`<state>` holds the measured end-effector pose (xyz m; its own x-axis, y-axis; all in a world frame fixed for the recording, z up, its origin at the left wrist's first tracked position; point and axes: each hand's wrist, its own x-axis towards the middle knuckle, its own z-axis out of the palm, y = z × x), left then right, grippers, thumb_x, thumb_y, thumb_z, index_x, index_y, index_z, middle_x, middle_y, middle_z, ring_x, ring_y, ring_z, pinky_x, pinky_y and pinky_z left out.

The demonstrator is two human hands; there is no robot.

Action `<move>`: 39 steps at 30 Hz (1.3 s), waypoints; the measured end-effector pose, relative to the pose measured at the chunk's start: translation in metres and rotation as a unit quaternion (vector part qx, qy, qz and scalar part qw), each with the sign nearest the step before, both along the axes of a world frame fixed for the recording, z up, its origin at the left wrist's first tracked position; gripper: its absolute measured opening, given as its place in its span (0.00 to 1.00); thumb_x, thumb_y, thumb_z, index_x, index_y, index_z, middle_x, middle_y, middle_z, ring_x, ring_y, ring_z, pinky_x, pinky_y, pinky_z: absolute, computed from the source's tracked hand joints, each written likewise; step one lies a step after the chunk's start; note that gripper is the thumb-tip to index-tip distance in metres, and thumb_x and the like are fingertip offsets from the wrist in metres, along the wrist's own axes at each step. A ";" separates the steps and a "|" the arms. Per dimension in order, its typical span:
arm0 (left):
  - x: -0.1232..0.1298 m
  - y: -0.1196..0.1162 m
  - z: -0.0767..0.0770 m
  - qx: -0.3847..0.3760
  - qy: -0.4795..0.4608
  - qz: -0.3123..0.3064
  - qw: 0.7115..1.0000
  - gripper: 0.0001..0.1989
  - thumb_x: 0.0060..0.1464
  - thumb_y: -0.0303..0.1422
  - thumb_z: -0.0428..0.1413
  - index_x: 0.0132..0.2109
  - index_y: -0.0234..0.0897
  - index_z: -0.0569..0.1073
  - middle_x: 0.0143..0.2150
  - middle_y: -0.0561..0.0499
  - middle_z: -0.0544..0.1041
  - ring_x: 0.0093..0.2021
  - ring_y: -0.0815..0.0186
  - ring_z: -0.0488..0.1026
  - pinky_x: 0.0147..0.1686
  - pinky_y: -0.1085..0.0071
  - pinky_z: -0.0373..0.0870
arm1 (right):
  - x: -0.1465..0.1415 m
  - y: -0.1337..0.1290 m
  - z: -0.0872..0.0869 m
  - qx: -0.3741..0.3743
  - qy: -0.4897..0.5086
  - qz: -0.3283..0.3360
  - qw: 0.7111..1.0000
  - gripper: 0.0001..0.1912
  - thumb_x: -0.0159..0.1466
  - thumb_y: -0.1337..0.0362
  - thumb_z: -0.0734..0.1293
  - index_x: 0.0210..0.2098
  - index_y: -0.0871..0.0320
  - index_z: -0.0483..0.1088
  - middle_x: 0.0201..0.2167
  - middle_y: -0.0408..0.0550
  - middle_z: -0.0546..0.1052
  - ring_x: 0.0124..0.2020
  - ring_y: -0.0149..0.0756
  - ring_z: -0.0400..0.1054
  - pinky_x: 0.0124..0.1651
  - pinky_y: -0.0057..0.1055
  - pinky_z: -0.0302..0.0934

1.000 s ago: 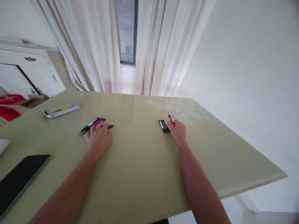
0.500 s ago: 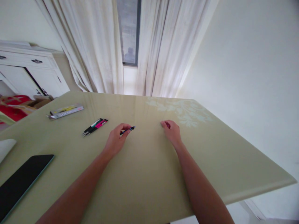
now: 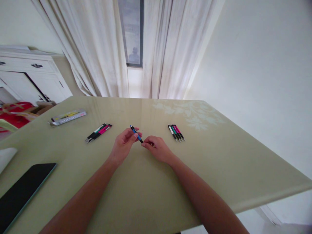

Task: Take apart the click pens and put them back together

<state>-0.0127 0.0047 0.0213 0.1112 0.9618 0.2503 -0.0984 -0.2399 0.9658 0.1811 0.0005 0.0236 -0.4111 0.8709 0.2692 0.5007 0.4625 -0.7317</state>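
Observation:
Between my two hands is a blue and black pen (image 3: 136, 133), tilted with its upper end toward the far left. My left hand (image 3: 124, 143) pinches its barrel between thumb and fingers. The fingertips of my right hand (image 3: 157, 148) close on the pen's lower black end. To the right, several pens (image 3: 175, 132) with white, green and pink barrels lie side by side on the table. Another group of pens (image 3: 98, 133), with green and pink among them, lies to the left of my left hand.
A clear pen package (image 3: 69, 117) lies at the far left of the table (image 3: 136, 195). Nearer to me on the left are a dark tablet (image 3: 26, 188) and a white sheet (image 3: 6, 157). Curtains (image 3: 97, 48) hang behind the table, and a wall (image 3: 263, 81) stands on the right.
My right hand has moved left from the right-hand pens, uncovering them, and now grips the pen's end. In my left hand the pen has turned, its near end now pointing right.

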 end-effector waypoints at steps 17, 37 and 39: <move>-0.002 -0.007 0.006 0.159 0.272 0.069 0.947 0.10 0.63 0.39 0.57 0.44 0.40 0.79 0.39 0.49 0.80 0.36 0.64 0.75 0.38 0.68 0.71 | 0.010 0.014 -0.002 -0.124 0.287 -0.084 0.946 0.20 0.63 0.48 0.71 0.25 0.58 0.72 0.19 0.42 0.70 0.21 0.30 0.62 0.25 0.27 0.54; -0.006 0.000 -0.005 0.046 0.277 0.053 0.958 0.16 0.61 0.48 0.55 0.42 0.38 0.75 0.30 0.53 0.76 0.28 0.65 0.71 0.29 0.71 0.64 | 0.010 0.010 0.002 -0.103 0.250 -0.044 0.962 0.19 0.64 0.47 0.69 0.31 0.58 0.74 0.23 0.42 0.72 0.25 0.30 0.62 0.29 0.28 0.55; -0.006 0.000 -0.005 0.046 0.286 0.038 0.956 0.18 0.62 0.48 0.53 0.39 0.38 0.75 0.28 0.52 0.75 0.28 0.64 0.71 0.29 0.71 0.64 | 0.009 0.010 0.003 -0.101 0.246 -0.045 0.963 0.20 0.64 0.46 0.69 0.30 0.58 0.73 0.23 0.42 0.72 0.25 0.30 0.62 0.29 0.28 0.54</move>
<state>-0.0192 0.0043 0.0166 0.1858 0.9494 0.2532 0.4601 -0.3118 0.8313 0.1901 0.0101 0.0261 -0.1973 0.9521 0.2336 0.1022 0.2569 -0.9610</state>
